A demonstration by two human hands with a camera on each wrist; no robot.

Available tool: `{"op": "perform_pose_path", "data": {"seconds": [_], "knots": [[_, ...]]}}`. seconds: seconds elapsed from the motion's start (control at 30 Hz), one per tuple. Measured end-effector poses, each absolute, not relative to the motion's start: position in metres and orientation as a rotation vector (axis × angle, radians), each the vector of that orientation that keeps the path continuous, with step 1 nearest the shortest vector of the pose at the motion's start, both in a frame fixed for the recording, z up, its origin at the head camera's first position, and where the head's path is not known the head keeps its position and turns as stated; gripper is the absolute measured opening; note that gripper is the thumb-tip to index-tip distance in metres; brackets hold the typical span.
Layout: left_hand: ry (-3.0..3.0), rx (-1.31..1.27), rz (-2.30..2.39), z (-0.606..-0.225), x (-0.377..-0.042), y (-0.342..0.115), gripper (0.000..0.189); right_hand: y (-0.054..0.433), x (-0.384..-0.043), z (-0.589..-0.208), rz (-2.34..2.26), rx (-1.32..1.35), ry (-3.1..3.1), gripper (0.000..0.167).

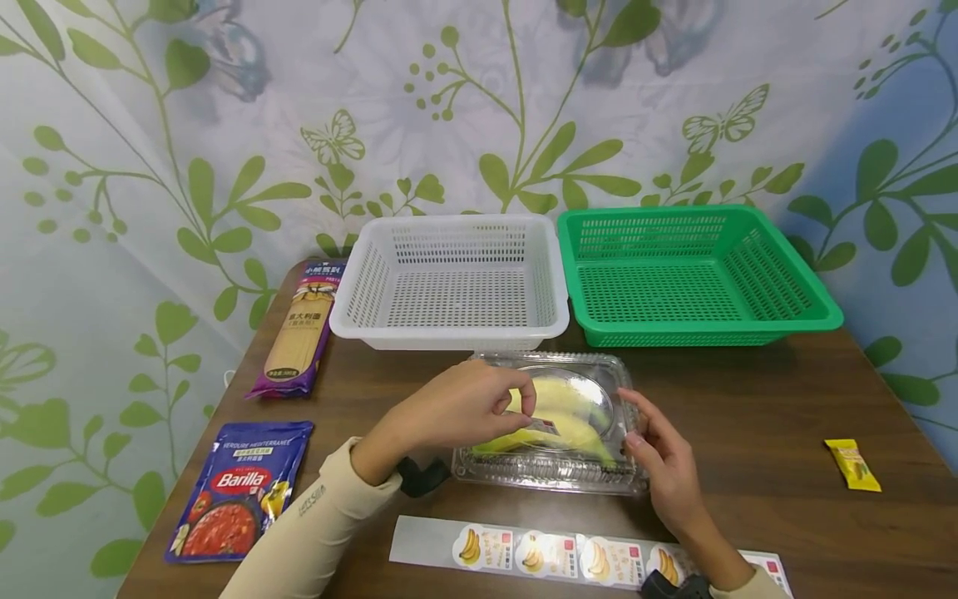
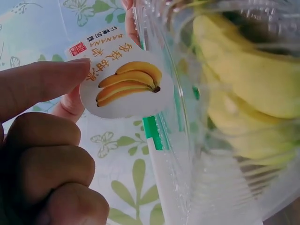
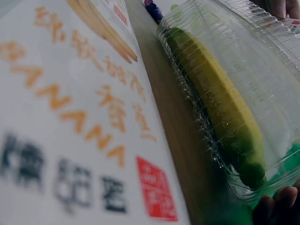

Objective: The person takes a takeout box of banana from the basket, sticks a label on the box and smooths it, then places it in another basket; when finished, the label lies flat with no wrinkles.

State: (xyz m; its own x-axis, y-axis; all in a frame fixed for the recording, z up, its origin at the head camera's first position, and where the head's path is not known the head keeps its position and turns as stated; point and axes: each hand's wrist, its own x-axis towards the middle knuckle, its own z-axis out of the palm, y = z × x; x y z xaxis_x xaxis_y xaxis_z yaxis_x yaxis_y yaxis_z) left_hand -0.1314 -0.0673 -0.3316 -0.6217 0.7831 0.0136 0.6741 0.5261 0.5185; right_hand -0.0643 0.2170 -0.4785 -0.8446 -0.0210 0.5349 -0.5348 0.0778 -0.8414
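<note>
A clear plastic clamshell box [image 1: 535,470] with yellow-green bananas [image 1: 576,433] inside lies closed in front of the baskets. Over its lid, my left hand [image 1: 464,403] pinches a white banana sticker [image 2: 129,79] between thumb and forefinger, the other fingers curled in. In the left wrist view the sticker is held close beside the box. My right hand [image 1: 666,457] rests at the right side of the box, thumb and forefinger spread along its edge. Its fingertips [image 3: 281,199] show near the box corner in the right wrist view.
A strip of banana stickers [image 1: 550,553] lies at the front edge. White [image 1: 449,339] and green [image 1: 688,337] baskets stand behind the box. To the left are a pasta pack [image 1: 299,333] and a Barilla sauce pouch [image 1: 235,491]; a small yellow packet [image 1: 853,464] lies far right.
</note>
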Motion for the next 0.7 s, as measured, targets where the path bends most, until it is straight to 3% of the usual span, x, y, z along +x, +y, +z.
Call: {"op": "perform_pose_path", "data": {"seconds": [0.7], "knots": [[2.518, 1.139, 0.619, -0.33, -0.152, -0.036, 0.007, 0.219, -0.063, -0.48, 1.784, 0.526, -2.022, 0.05]]}}
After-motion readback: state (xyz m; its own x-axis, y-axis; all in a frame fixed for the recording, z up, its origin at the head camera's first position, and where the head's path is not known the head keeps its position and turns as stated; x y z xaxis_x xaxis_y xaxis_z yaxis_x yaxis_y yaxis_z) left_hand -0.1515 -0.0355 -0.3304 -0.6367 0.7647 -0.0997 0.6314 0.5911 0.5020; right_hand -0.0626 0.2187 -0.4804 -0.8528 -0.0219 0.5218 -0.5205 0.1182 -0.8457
